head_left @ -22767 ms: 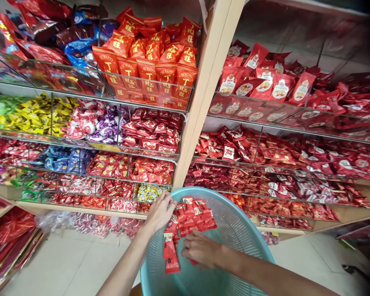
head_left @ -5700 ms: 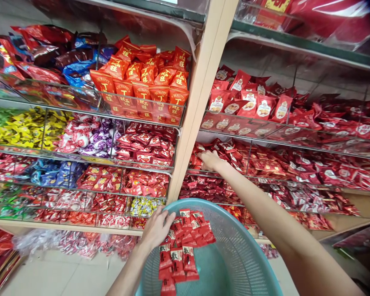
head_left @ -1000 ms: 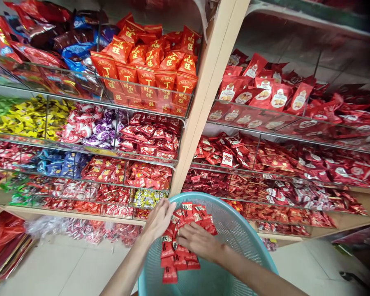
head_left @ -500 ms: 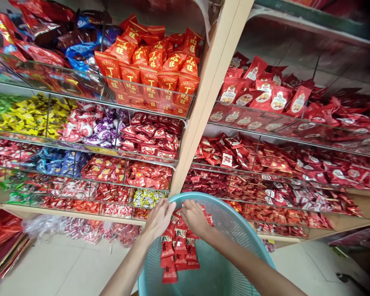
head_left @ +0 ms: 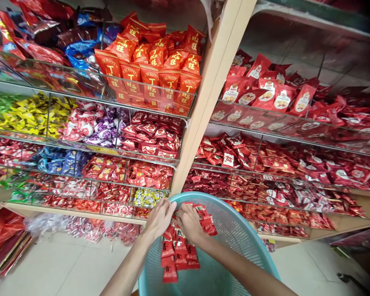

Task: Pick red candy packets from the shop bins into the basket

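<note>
A teal plastic basket (head_left: 259, 250) with perforated sides stands below me, tilted against the shelf front. My left hand (head_left: 160, 216) is closed over its far left rim, thumb on top. Inside lie several red candy packets (head_left: 180, 246) with black characters and white print, laid in overlapping rows against the left wall. My right hand (head_left: 189, 222) is inside the basket, its fingers curled down onto the upper packets; the fingertips are partly hidden. More packets (head_left: 208, 222) show to the right of that hand.
Shelves with clear dividers hold orange-red snack bags (head_left: 151, 82), yellow-wrapped candies (head_left: 31, 115) and red packets (head_left: 271, 94). A wooden upright (head_left: 203, 111) parts the two bays. Plastic-bagged candies (head_left: 89, 228) lie along the tiled floor (head_left: 89, 263) under the left bay.
My right hand has shifted slightly left and down over the packets, uncovering more of those on its right. My left hand stays on the rim.
</note>
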A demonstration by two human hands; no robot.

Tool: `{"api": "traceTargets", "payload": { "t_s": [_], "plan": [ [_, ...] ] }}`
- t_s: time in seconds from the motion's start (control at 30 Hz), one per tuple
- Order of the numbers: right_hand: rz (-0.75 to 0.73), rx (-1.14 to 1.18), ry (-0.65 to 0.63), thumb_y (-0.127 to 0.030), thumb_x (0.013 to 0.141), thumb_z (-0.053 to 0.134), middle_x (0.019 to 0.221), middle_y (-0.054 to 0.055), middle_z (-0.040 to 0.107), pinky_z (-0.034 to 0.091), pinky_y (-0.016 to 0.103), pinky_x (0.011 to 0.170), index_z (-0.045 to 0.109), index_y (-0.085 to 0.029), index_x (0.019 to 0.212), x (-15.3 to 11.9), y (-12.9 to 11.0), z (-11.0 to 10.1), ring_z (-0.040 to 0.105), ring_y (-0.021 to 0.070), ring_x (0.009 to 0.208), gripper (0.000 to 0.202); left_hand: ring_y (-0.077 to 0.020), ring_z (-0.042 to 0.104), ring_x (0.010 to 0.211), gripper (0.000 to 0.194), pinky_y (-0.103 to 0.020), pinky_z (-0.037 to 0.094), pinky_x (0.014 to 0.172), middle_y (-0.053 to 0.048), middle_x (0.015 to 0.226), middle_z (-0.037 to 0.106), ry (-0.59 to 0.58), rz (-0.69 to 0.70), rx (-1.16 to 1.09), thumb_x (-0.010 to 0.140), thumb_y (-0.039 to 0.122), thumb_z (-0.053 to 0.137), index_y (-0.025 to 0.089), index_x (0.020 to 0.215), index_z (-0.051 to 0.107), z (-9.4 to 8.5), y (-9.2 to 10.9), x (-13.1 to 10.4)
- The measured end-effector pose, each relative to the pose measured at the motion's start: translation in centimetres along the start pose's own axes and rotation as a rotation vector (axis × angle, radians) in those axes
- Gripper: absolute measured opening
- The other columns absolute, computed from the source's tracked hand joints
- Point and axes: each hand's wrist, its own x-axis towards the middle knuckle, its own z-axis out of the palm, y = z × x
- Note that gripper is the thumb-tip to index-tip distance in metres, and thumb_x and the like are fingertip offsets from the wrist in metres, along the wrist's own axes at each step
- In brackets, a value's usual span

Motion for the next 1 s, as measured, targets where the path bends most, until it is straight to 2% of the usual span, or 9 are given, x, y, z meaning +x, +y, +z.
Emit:
{"api": "traceTargets", "payload": {
  "t_s": [0.2, 0.3, 0.43, 0.53, 0.6, 0.7, 0.83, 0.9, 1.0],
  "plan": [
    [0.093, 0.171, 0.018, -0.015, 0.084, 0.038, 0.091, 0.006, 0.058, 0.041, 0.032, 0.075, 0.053, -0.019, 0.075, 0.1, 0.2, 0.3, 0.051, 0.0195, 0.086, 0.018, -0.0189, 0.054, 0.099, 0.046, -0.03, 0.039, 0.086, -0.005, 0.103, 0.058, 0.012, -0.002, -0.004, 0.09, 0.049, 0.021, 0.022, 0.091, 0.058, -0.1, 0.1, 0.0],
    [0.046, 0.403, 0.022, -0.016, 0.085, 0.036, 0.079, 0.003, 0.056, 0.041, 0.028, 0.07, 0.05, -0.018, 0.075, 0.4, 1.1, -0.3, 0.05, 0.0157, 0.076, 0.017, -0.0192, 0.053, 0.101, 0.047, -0.03, 0.038, 0.087, -0.006, 0.106, 0.058, 0.005, -0.001, -0.01, 0.089, 0.049, 0.02, 0.022, 0.093, 0.059, -0.1, 0.0, 0.0],
    [-0.064, 0.698, 0.016, -0.025, 0.089, 0.033, 0.07, -0.002, 0.05, 0.038, 0.024, 0.061, 0.046, -0.019, 0.08, 0.8, 3.0, -2.2, 0.046, 0.0119, 0.064, 0.017, -0.0197, 0.054, 0.097, 0.048, -0.031, 0.038, 0.085, -0.007, 0.102, 0.059, 0.017, -0.02, 0.001, 0.089, 0.05, 0.02, 0.021, 0.093, 0.057, 0.0, 0.0, 0.0],
    [-0.047, 0.81, 0.039, -0.03, 0.089, 0.035, 0.066, -0.004, 0.046, 0.037, 0.023, 0.059, 0.044, -0.02, 0.077, 1.2, 4.2, -3.1, 0.043, 0.0108, 0.06, 0.018, -0.0186, 0.056, 0.086, 0.045, -0.029, 0.04, 0.076, -0.005, 0.09, 0.06, 0.022, -0.057, -0.004, 0.089, 0.05, 0.02, 0.021, 0.088, 0.055, 0.0, 0.0, -0.1],
    [-0.007, 0.853, 0.009, -0.031, 0.088, 0.036, 0.061, -0.005, 0.044, 0.035, 0.023, 0.056, 0.042, -0.02, 0.074, 1.4, 4.4, -2.8, 0.042, 0.0103, 0.056, 0.019, -0.0179, 0.056, 0.083, 0.043, -0.029, 0.04, 0.074, -0.004, 0.086, 0.059, 0.031, -0.069, -0.005, 0.089, 0.05, 0.02, 0.022, 0.085, 0.053, -0.1, 0.1, -0.1],
    [0.009, 0.815, -0.049, -0.028, 0.086, 0.038, 0.058, -0.005, 0.045, 0.034, 0.022, 0.053, 0.043, -0.019, 0.071, 1.8, 3.9, -1.1, 0.042, 0.0098, 0.054, 0.019, -0.0174, 0.055, 0.082, 0.041, -0.028, 0.04, 0.073, -0.003, 0.085, 0.058, 0.034, -0.05, -0.014, 0.09, 0.049, 0.021, 0.022, 0.082, 0.051, -0.1, 0.2, -0.1],
    [-0.045, 0.719, -0.096, -0.022, 0.083, 0.04, 0.059, -0.004, 0.048, 0.033, 0.021, 0.052, 0.045, -0.019, 0.07, 2.2, 2.7, 0.7, 0.044, 0.01, 0.055, 0.014, -0.0175, 0.055, 0.082, 0.04, -0.028, 0.04, 0.073, -0.003, 0.084, 0.057, 0.029, -0.02, -0.025, 0.09, 0.047, 0.02, 0.021, 0.082, 0.05, -0.1, 0.0, 0.0],
    [-0.065, 0.659, -0.089, -0.021, 0.084, 0.04, 0.063, -0.002, 0.052, 0.035, 0.022, 0.057, 0.048, -0.019, 0.072, 2.3, 2.5, 0.5, 0.048, 0.0113, 0.059, 0.014, -0.0175, 0.055, 0.082, 0.04, -0.029, 0.04, 0.074, -0.003, 0.085, 0.056, 0.027, -0.018, -0.027, 0.09, 0.046, 0.02, 0.022, 0.083, 0.05, 0.0, 0.0, 0.0],
    [-0.111, 0.489, -0.043, -0.019, 0.088, 0.033, 0.08, 0.001, 0.059, 0.037, 0.026, 0.068, 0.052, -0.02, 0.089, 2.2, 3.0, -0.6, 0.053, 0.0145, 0.075, 0.019, -0.0178, 0.054, 0.084, 0.04, -0.03, 0.04, 0.074, -0.003, 0.086, 0.056, 0.017, -0.026, -0.032, 0.09, 0.047, 0.02, 0.022, 0.085, 0.05, -0.1, -0.1, 0.0]
  ]
}}
